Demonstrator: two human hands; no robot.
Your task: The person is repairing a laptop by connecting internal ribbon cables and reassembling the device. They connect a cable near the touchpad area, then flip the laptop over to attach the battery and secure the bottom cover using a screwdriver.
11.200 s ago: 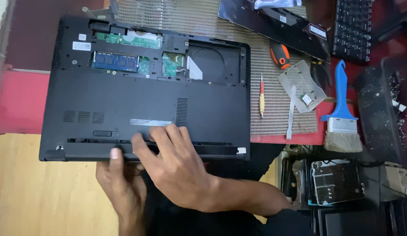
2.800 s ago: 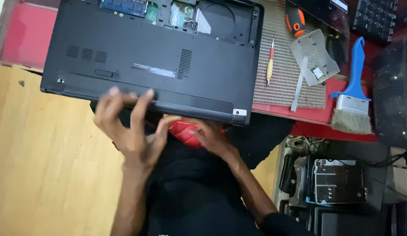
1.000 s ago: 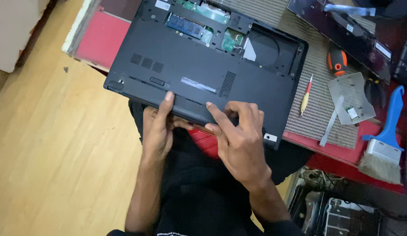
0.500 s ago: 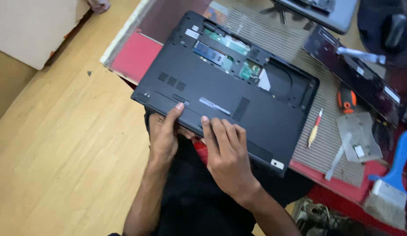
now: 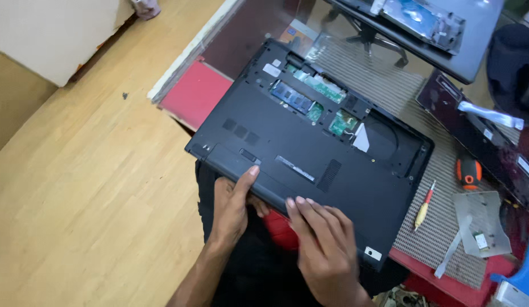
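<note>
A black laptop (image 5: 298, 153) lies upside down at the near edge of the bench, its bottom cover open over green circuit boards (image 5: 318, 91). My left hand (image 5: 233, 204) grips the laptop's near edge from below, thumb on top. My right hand (image 5: 324, 247) rests flat on the near edge further right, fingers pressed on the casing. Both hands hold the laptop, which overhangs the bench above my lap.
A grey mesh mat (image 5: 440, 187) covers the red bench top (image 5: 193, 94). On the right lie a small yellow screwdriver (image 5: 423, 206), an orange-black tool (image 5: 469, 172), a metal plate (image 5: 481, 223), a blue brush (image 5: 520, 281) and a dark keyboard part (image 5: 480, 136). Wooden floor (image 5: 77, 187) spreads left.
My view has swung left and tilted, so the laptop now sits diagonally. Both hands stay on its near edge; earlier my left hand was lifted off with spread fingers, then settled back.
</note>
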